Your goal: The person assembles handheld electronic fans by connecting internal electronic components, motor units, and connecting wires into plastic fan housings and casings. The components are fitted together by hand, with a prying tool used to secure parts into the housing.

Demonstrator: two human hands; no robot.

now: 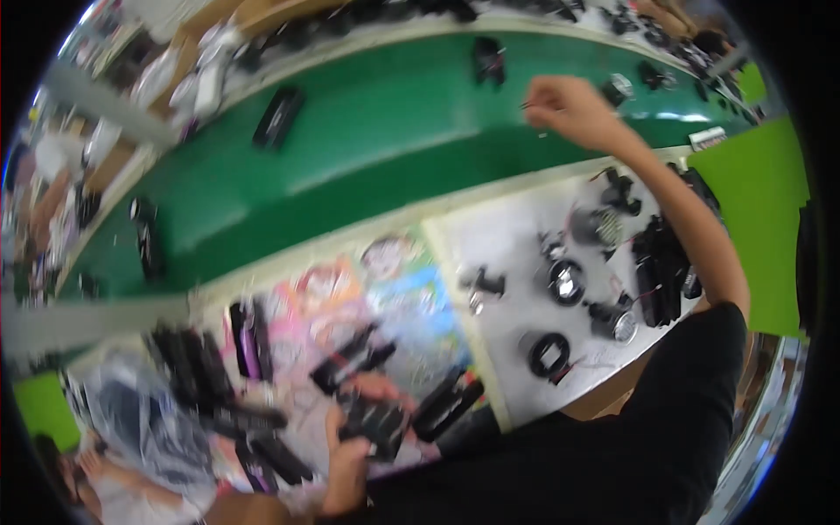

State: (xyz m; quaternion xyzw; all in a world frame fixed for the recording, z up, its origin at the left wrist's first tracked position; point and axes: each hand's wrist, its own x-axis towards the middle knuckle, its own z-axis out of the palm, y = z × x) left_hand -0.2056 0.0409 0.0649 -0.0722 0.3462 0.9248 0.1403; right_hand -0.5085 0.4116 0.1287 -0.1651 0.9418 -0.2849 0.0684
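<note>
The wearer's two hands (567, 109), two black rings (535, 355) and one green belt (367, 131) show.

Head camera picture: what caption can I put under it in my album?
The left hand grips a black part over a picture-covered table; the right hand hovers over a green conveyor belt.

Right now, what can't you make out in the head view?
All in the head view:
1. Thin dark bit pinched by the right hand: too small and blurred to identify.
2. Dark block in the left hand: blur hides its detail.
3. Clear plastic bag: blur and its crinkled film hide what's inside.
4. Co-worker, lower left: cut off by the fisheye rim.
</note>
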